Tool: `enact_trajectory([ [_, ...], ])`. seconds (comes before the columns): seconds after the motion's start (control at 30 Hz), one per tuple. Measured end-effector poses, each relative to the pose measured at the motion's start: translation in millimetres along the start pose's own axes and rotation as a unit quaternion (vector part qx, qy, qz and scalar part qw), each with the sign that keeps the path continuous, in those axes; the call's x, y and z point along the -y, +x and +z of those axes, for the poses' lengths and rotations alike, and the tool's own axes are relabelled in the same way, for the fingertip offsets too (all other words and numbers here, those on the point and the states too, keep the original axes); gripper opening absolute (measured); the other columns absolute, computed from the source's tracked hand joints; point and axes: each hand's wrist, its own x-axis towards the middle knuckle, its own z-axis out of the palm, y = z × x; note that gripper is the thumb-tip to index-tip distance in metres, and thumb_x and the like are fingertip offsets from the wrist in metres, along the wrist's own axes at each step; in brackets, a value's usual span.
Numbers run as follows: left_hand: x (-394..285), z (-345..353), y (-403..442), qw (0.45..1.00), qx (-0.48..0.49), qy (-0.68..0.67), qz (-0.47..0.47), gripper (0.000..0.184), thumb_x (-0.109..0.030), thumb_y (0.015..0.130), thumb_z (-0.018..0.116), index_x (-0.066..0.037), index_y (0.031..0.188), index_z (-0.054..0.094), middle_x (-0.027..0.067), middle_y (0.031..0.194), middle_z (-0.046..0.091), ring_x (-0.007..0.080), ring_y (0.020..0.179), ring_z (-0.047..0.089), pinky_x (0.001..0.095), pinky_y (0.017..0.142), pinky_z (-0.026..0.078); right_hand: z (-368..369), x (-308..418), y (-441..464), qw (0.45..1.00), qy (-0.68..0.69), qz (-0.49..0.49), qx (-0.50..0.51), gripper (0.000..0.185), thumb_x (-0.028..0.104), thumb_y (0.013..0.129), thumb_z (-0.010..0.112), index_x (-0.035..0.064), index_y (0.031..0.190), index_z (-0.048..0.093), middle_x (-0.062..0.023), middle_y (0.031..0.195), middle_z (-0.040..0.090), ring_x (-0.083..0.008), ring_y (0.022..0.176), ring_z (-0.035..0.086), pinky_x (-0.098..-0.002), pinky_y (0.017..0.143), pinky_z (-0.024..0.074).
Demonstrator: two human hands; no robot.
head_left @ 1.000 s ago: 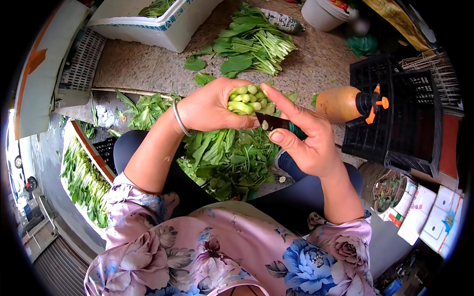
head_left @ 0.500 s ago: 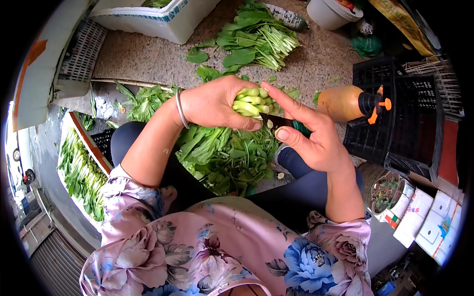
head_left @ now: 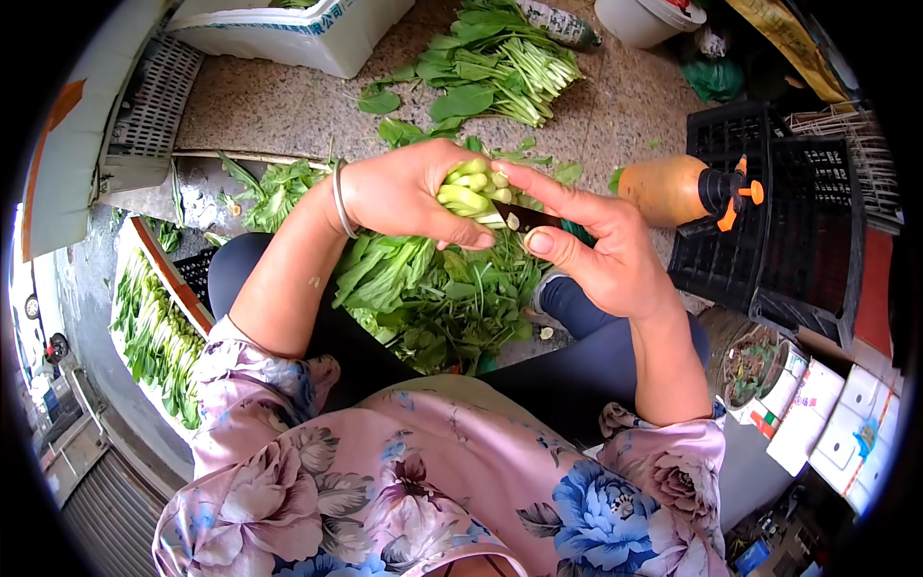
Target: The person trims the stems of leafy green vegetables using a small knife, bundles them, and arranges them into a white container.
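My left hand point(head_left: 399, 197) is wrapped round a bunch of green stalks point(head_left: 465, 190), cut ends facing right and leaves hanging below. My right hand point(head_left: 601, 240) grips a knife point(head_left: 524, 217) by its green handle, mostly hidden by the fingers. The dark blade lies against the stalk ends, with a small pale slice on it. The right forefinger reaches to the top of the stalks. Loose leaves point(head_left: 452, 317) are heaped below the hands, between the legs. Beyond the hands, another leafy bunch point(head_left: 514, 72) rests on the stone surface point(head_left: 279, 111).
A white foam box point(head_left: 317, 38) stands at the back left, and packed greens point(head_left: 154, 337) lie at the left. At the right are an orange spray bottle point(head_left: 663, 190), black crates point(head_left: 803, 231) and white boxes point(head_left: 851, 433). A white bucket point(head_left: 642, 21) is at the back.
Both hands have shifted slightly left and up with the bunch and knife since the last half second. The stalks are tilted a little differently, and the blade remains at their ends.
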Motion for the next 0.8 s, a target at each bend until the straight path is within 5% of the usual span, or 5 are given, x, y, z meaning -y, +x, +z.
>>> enact_trajectory([
  [0.2, -3.0, -1.3, 2.5, 0.997, 0.045, -0.059, -0.028, 0.023, -0.01, 0.072, 0.069, -0.001, 0.089, 0.057, 0.0011, 0.068, 0.059, 0.007, 0.056, 0.054, 0.0216, 0.049, 0.046, -8.4, 14.2, -2.9, 0.998, -0.013, 0.034, 0.061, 0.048, 0.011, 0.081, 0.057, 0.0006, 0.126, 0.042, -0.0054, 0.106, 0.059, -0.0058, 0.075, 0.048, -0.0212, 0.074, 0.0403],
  [0.3, -2.1, -0.5, 3.1, 0.998, 0.044, -0.039, -0.011, 0.024, -0.007, 0.072, 0.069, 0.0, 0.092, 0.058, 0.0015, 0.069, 0.059, 0.0071, 0.055, 0.053, 0.0204, 0.049, 0.045, -5.2, 6.7, -4.3, 0.997, -0.006, 0.059, 0.039, 0.046, 0.012, 0.082, 0.058, 0.0037, 0.124, 0.044, -0.0109, 0.121, 0.052, -0.0169, 0.109, 0.05, -0.0289, 0.09, 0.0397],
  [0.8, -4.1, 5.1, 8.7, 0.997, -0.041, -0.034, -0.054, 0.016, -0.012, 0.072, 0.067, -0.001, 0.074, 0.055, 0.0006, 0.061, 0.056, 0.0076, 0.05, 0.051, 0.022, 0.048, 0.043, 17.0, -11.3, 2.8, 0.981, -0.117, -0.032, -0.154, 0.035, 0.01, 0.079, 0.061, 0.0068, 0.113, 0.056, -0.0143, 0.096, 0.063, -0.0222, 0.087, 0.063, -0.0275, 0.072, 0.048],
])
